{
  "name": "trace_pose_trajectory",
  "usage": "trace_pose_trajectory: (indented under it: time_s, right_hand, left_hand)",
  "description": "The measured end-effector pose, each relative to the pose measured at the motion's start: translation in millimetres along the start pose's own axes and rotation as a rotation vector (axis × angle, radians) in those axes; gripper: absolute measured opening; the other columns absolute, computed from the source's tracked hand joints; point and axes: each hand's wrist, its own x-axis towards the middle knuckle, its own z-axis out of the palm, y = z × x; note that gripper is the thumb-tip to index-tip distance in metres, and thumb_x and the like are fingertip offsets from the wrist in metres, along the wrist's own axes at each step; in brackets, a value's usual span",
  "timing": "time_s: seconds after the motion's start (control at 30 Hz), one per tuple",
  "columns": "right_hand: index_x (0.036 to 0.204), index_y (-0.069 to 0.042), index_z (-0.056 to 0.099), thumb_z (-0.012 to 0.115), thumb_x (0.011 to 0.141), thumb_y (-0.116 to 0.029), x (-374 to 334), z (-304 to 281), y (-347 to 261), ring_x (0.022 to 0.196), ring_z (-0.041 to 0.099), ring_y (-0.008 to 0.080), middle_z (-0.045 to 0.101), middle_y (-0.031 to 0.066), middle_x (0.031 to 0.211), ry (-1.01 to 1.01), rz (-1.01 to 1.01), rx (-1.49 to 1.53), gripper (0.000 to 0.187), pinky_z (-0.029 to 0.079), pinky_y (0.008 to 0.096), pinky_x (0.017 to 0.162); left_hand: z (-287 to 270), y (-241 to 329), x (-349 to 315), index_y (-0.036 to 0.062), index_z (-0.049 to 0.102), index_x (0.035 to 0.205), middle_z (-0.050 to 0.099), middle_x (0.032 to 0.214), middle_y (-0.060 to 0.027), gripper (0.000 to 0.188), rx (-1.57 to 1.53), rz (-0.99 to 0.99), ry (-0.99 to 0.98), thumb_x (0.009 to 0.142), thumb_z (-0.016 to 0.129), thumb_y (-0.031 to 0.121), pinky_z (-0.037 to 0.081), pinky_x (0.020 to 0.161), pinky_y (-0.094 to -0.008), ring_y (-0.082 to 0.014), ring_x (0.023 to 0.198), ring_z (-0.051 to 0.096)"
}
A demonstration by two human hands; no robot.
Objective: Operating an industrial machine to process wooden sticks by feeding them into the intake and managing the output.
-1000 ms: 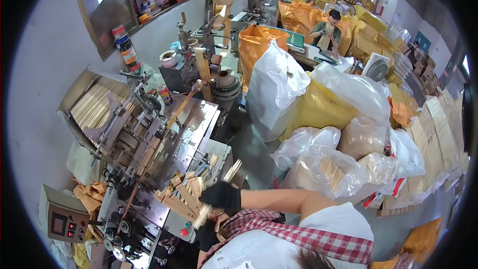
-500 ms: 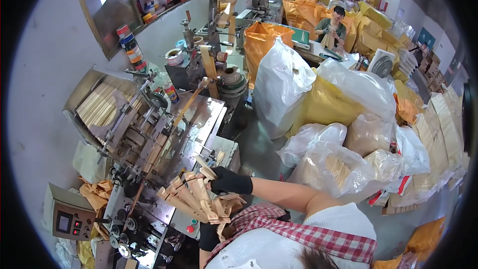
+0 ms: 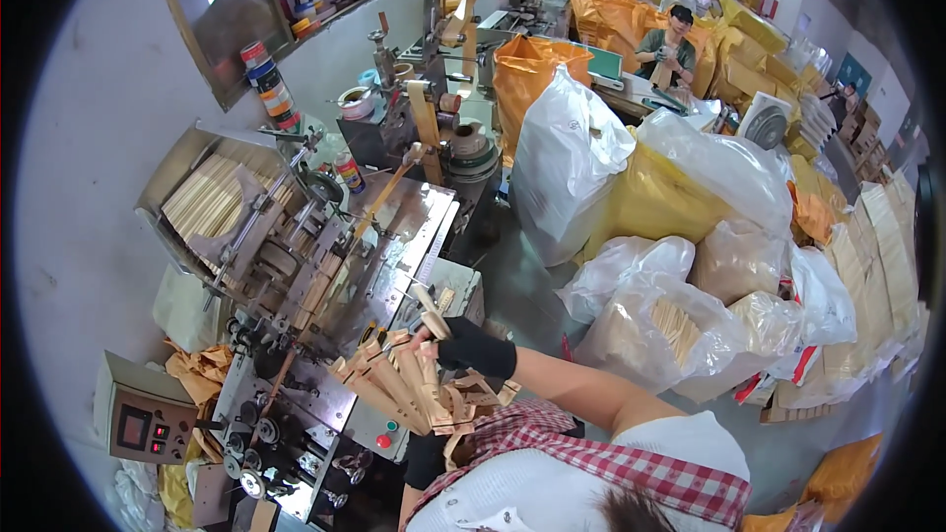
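Observation:
A loose fan of pale wooden sticks (image 3: 392, 386), partly banded or wrapped in paper, lies against my front above the machine's near edge. My left hand (image 3: 426, 460), in a black glove, holds the fan from below; its fingers are mostly hidden by the sticks. Over the top of the fan, my right hand (image 3: 467, 347) wears a black glove with bare fingertips. It is closed on a short wooden piece (image 3: 431, 313) that points up and away from me. Beside both hands is the metal machine table (image 3: 402, 236).
A hopper of wooden sticks (image 3: 212, 202) tops the machine at left, with a control box (image 3: 148, 424) below it. Red button (image 3: 383, 441) sits near my left hand. Filled plastic bags (image 3: 660, 325) stand at right. A co-worker (image 3: 667, 49) sits farther back.
The view has shifted slightly. My right hand has moved a little to the right, and the short wooden piece in it stands more upright. My left hand still supports the fan.

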Motion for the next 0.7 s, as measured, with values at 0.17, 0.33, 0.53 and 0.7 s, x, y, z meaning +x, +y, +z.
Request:
trace_pose_trajectory:
  time_s: [0.17,0.33,0.53,0.7]
  right_hand:
    - [0.094,-0.003,0.061,0.061,0.082,-0.021,-41.4,-6.7,28.1,0.055,0.045,0.0042,0.053,-0.0026,0.070,0.252,0.100,0.249,0.021,0.034,0.0187,0.049]
    - [0.089,-0.002,0.063,0.057,0.082,-0.018,-89.9,14.0,8.9,0.056,0.047,0.0072,0.056,0.0001,0.071,0.580,-0.025,0.270,0.018,0.035,0.0211,0.049]
    - [0.085,-0.004,0.063,0.056,0.082,-0.018,-155.7,33.4,17.9,0.047,0.043,0.0082,0.051,0.0007,0.062,0.757,0.018,0.079,0.017,0.030,0.0227,0.043]
    - [0.081,-0.002,0.061,0.057,0.083,-0.017,-197.4,80.7,15.6,0.043,0.040,0.0080,0.048,0.0009,0.056,0.915,-0.007,0.118,0.015,0.029,0.0226,0.041]
  left_hand:
    - [4.1,-7.6,4.1,0.0095,0.055,0.115,0.057,0.112,-0.0110,0.037,0.228,0.257,-0.121,0.081,0.064,0.020,0.044,0.088,-0.0383,-0.0306,0.106,0.054]
    - [21.5,68.8,0.7,0.0017,0.057,0.112,0.061,0.107,-0.0118,0.038,-0.284,-0.036,-0.128,0.077,0.066,0.014,0.047,0.081,-0.0346,-0.0247,0.097,0.059]
    - [22.9,81.7,-23.2,0.0084,0.047,0.126,0.053,0.121,-0.0106,0.061,0.071,0.330,-0.262,0.073,0.072,0.029,0.042,0.092,-0.0347,-0.0237,0.109,0.052]
    - [69.9,-31.7,-7.8,0.0086,0.039,0.128,0.049,0.120,-0.0114,0.057,-0.531,0.691,-0.482,0.081,0.065,0.028,0.041,0.089,-0.0336,-0.0228,0.106,0.051]
